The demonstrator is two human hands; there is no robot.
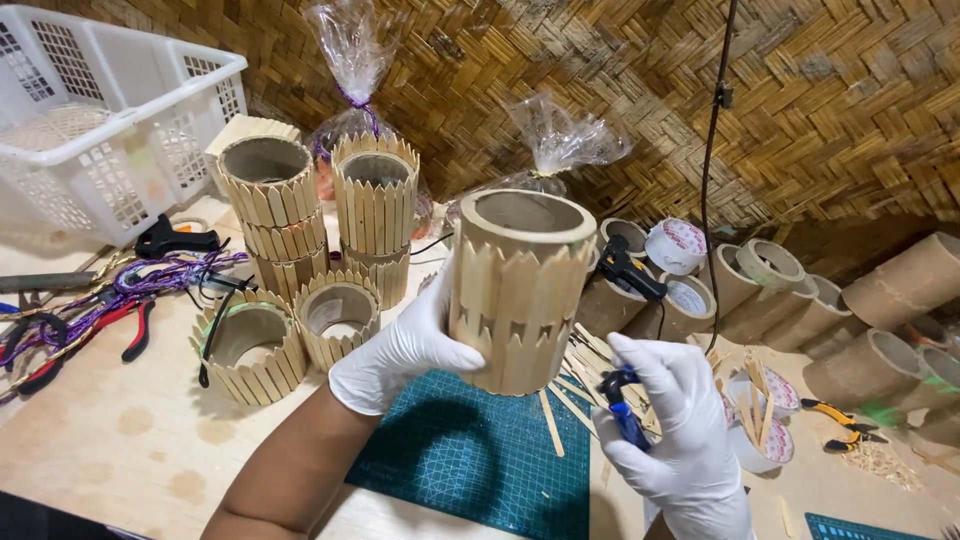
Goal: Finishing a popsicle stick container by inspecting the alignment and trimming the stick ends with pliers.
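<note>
A: What is held by the left hand (400, 350)?

B: A cardboard tube (520, 290) clad in wooden sticks is gripped by it. The tube is held upright above the green cutting mat (470, 455), its open mouth turned up. The gloved fingers are wrapped round the tube's left side, low on the wall, so most of the tube stands above and to the right of the grip.

A: And the right hand (675, 430)?

B: It is closed on a small blue-handled tool (620, 405), held just below and to the right of the tube. The tool's tip is pointed up toward the tube's lower edge; whether it touches cannot be told.

A: What is seen on the bench (110, 440)?

B: Finished stick-covered tubes (300, 215) are stacked and set down to the left, behind the left arm. A white plastic basket (100, 110) is placed at the far left, with red-handled pliers (130, 325) and purple cord (170, 275) near it. Loose sticks (575, 375) are scattered beside the mat, under the tube. Bare cardboard tubes (880, 290) and tape rolls (680, 245) are lined up on the right, well apart from both hands.
</note>
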